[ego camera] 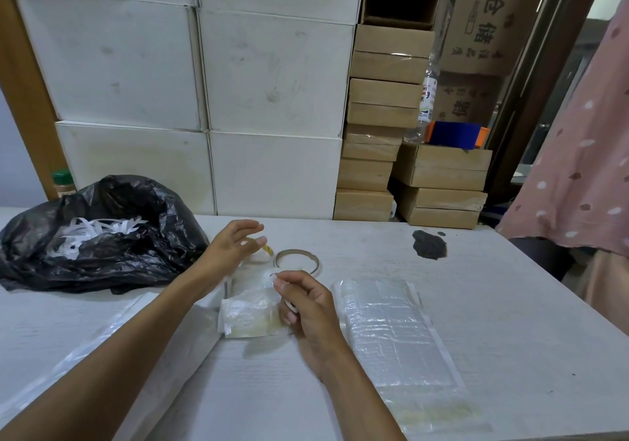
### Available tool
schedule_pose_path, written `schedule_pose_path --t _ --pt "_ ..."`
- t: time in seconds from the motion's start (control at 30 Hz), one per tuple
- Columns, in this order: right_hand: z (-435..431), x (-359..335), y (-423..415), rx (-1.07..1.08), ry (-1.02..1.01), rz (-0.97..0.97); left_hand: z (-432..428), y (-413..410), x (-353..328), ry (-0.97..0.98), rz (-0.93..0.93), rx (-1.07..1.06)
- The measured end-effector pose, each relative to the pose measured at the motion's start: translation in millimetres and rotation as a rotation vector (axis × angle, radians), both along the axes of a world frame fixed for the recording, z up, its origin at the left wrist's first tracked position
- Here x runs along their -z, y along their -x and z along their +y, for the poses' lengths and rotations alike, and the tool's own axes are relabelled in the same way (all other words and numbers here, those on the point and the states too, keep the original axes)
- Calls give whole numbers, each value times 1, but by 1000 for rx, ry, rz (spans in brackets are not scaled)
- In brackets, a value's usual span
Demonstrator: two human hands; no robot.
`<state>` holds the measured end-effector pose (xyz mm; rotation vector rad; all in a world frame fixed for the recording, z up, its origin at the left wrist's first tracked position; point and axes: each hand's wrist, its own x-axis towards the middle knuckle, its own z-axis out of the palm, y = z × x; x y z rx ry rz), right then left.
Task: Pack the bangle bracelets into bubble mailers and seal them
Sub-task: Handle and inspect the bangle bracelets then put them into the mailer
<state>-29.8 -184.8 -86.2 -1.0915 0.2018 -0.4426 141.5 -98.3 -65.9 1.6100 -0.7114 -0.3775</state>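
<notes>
Bubble mailers (391,331); beyond, "仓储" carton (483,15)

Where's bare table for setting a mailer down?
Bare: white table between dark stain and stack of clear bubble mailers; far strip behind brown tape ring. Crowded: centre by left hand and right hand, left by black plastic bag.

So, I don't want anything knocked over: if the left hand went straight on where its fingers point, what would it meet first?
Likely the small white-and-yellow item right by the fingertips of the left hand, then the tape ring; the hand's height above them is unclear.
</notes>
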Motion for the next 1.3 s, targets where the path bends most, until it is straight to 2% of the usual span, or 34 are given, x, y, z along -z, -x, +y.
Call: schedule_pose_path --t 0.13,0.2,0.3,0.4,0.5,0.6,0.67,0.73,0.9,1.07,1.13,1.23,1.3 --pt "0 1 0 0 -8 -1 -5 -8 2 29 224 -45" --pt "-1 1 0 -1 -6 4 -4 -12 -3 -7 239 -20" --pt "-1 1 0 -3 -3 11 -7 -11 -13 -101 156 -9" --pt "0 -1 2 -7 3 14 -5 0 -27 -132 -110 -120" --pt "0 -4 4 -9 -1 9 15 28 -39 -193 -356 -90" --pt "1 -3 3 6 -35 16 52 70 -32 -425 -794 -143" --pt "1 -3 3 9 -66 19 73 97 -21 -462 -1057 -154" --pt "2 -4 4 23 -113 32 84 109 -10 -477 -1154 -72" --pt "1 -14 12 15 -281 0 88 97 -1 -540 -1052 -139" --pt "-12 -36 22 -126 -526 -117 81 88 -1 -637 -924 -134" --pt "-16 -45 26 -173 -459 -77 77 89 -2 -643 -905 -122" --pt "-14 -56 27 -165 -105 51 72 94 1 -637 -867 -118" --pt "-13 -63 28 -131 1 37 70 95 3 -647 -865 -128"
